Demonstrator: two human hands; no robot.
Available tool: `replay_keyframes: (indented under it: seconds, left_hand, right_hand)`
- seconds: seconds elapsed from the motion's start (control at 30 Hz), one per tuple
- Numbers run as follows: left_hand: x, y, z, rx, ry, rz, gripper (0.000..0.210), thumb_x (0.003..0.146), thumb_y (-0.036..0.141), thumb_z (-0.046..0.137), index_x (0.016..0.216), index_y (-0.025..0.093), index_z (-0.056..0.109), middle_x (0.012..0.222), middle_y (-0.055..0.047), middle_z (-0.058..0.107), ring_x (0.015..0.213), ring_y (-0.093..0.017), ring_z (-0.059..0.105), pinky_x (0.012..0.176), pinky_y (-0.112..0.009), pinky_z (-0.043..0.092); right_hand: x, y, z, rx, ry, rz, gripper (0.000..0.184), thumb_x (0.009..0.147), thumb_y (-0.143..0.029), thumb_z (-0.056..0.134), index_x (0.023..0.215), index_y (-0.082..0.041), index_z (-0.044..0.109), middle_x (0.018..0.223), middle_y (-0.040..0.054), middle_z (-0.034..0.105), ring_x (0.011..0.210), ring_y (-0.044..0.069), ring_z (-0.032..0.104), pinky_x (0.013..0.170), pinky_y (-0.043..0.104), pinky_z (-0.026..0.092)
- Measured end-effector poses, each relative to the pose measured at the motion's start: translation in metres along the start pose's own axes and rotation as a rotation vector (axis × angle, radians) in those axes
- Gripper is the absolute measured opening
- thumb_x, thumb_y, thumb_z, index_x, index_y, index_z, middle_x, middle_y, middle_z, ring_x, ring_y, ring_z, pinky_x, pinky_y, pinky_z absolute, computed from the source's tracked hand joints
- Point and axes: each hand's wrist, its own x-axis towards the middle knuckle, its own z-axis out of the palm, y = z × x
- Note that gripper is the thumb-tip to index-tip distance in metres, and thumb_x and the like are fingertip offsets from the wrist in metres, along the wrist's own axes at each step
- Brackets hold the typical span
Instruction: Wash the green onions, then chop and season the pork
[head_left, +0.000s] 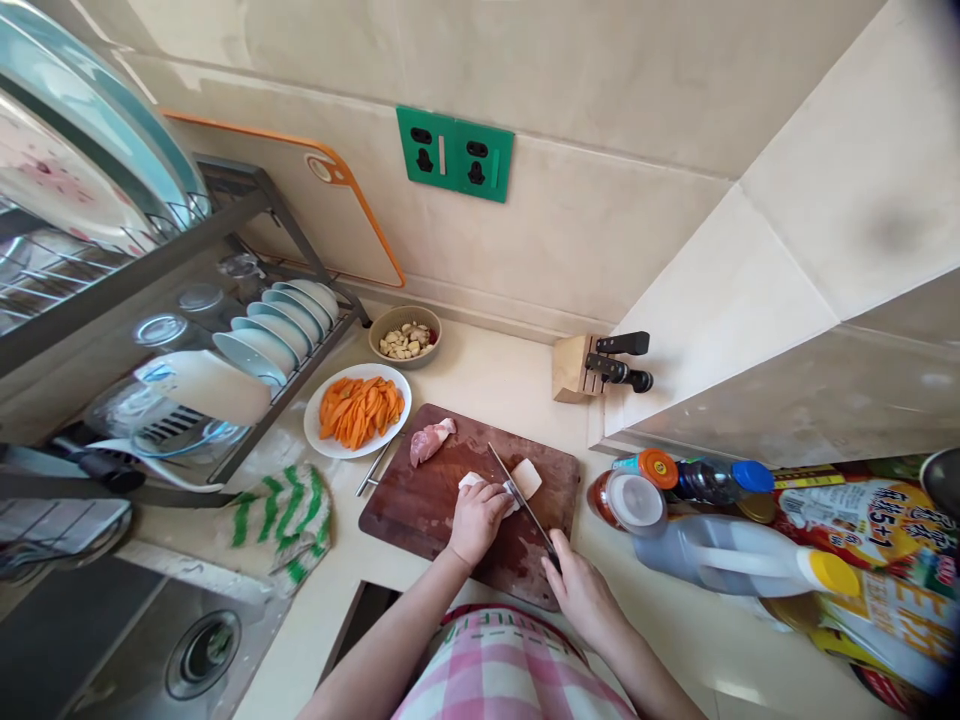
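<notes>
On a dark brown cutting board [450, 500], my right hand [581, 590] grips the black handle of a kitchen knife [517, 487]. Curled fingers of my left hand [478, 520] press a pale piece of food [470, 481] against the board, just left of the blade. It looks like fatty meat, but I cannot tell its kind for certain, and my fingers cover most of it. Right of the blade lies another pale flat slab [526, 479]. A pink piece of raw meat [432, 441] rests near the board's far left corner.
Left of the board stand a plate of sliced carrots [407, 412] and a bowl of garlic [375, 350]. A dish rack [300, 385], a striped cloth [289, 515] and a sink [259, 640] lie farther left. A knife block [568, 370] and several bottles [720, 555] stand right.
</notes>
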Motion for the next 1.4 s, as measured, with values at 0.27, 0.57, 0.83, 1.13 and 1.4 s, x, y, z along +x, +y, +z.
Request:
replay_keyframes:
  seconds: [0.27,0.57,0.83,1.13,1.4]
  left_hand:
    - [-0.004,-0.004,0.001,-0.017,0.015,0.002,0.025,0.09,0.029,0.042,0.09,0.027,0.067,0.096,-0.004,0.065,0.091,-0.018,0.054,0.076,-0.035,0.035]
    - [0.0,-0.003,-0.002,-0.014,-0.003,0.006,0.021,0.088,0.026,0.047,0.093,0.028,0.067,0.098,-0.004,0.066,0.09,-0.02,0.054,0.076,-0.035,0.036]
    - [-0.003,-0.006,0.0,-0.005,0.017,0.027,0.022,0.089,0.029,0.045,0.091,0.026,0.067,0.096,-0.004,0.066,0.09,-0.018,0.054,0.077,-0.034,0.034]
    - [-0.006,-0.01,0.002,-0.024,0.019,0.032,0.018,0.086,0.022,0.051,0.091,0.027,0.067,0.097,-0.003,0.065,0.092,-0.019,0.054,0.077,-0.034,0.035]
    - [-0.003,-0.008,0.0,-0.034,0.02,0.047,0.02,0.086,0.021,0.05,0.095,0.028,0.067,0.097,-0.003,0.066,0.091,-0.019,0.055,0.078,-0.035,0.036]
  right_hand:
    - [-0.054,0.034,-0.003,0.076,-0.055,0.029,0.042,0.087,-0.037,0.025,0.12,-0.018,0.044,0.105,0.012,0.066,0.093,0.022,0.063,0.077,0.028,0.047]
    - [-0.054,0.019,-0.008,0.002,-0.06,0.026,0.034,0.086,-0.03,0.029,0.113,-0.022,0.048,0.091,0.0085,0.069,0.081,0.021,0.066,0.067,0.027,0.047]
    - [-0.013,0.003,0.004,-0.032,-0.024,0.022,0.038,0.089,-0.029,0.028,0.119,-0.015,0.045,0.09,0.0114,0.068,0.082,0.023,0.065,0.066,0.027,0.045]
    - [-0.059,0.019,-0.01,0.036,-0.07,0.022,0.037,0.088,-0.035,0.025,0.116,-0.02,0.045,0.096,0.0106,0.067,0.086,0.021,0.064,0.072,0.027,0.046]
    - [-0.047,0.003,-0.011,-0.055,-0.13,0.068,0.034,0.088,-0.027,0.027,0.116,-0.019,0.044,0.093,0.0104,0.067,0.085,0.022,0.065,0.069,0.028,0.045]
